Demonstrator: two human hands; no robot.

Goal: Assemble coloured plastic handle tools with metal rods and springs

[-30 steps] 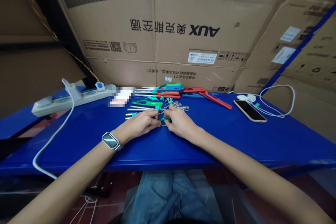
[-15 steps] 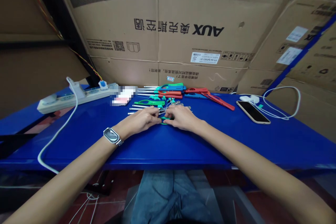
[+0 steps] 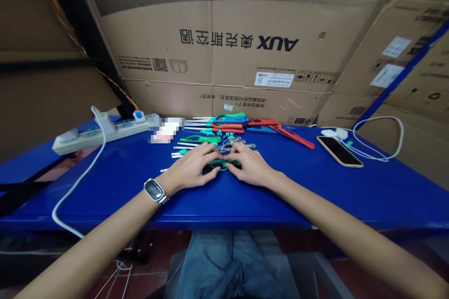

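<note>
At the centre of the frame, the left hand (image 3: 191, 167) and the right hand (image 3: 249, 166) are meeting, fingers curled narrowly, both pinching a small green plastic handle piece (image 3: 221, 165) that is lying on the glossy blue desk (image 3: 315, 187). Just above them, a cluster of green, red and blue plastic-handled metal tools (image 3: 224, 127) is lying. A dark smartphone (image 3: 339, 151) is resting at the right, a white power strip (image 3: 101, 131) at the left, and large brown cardboard boxes (image 3: 238, 42) are filling the background.
</note>
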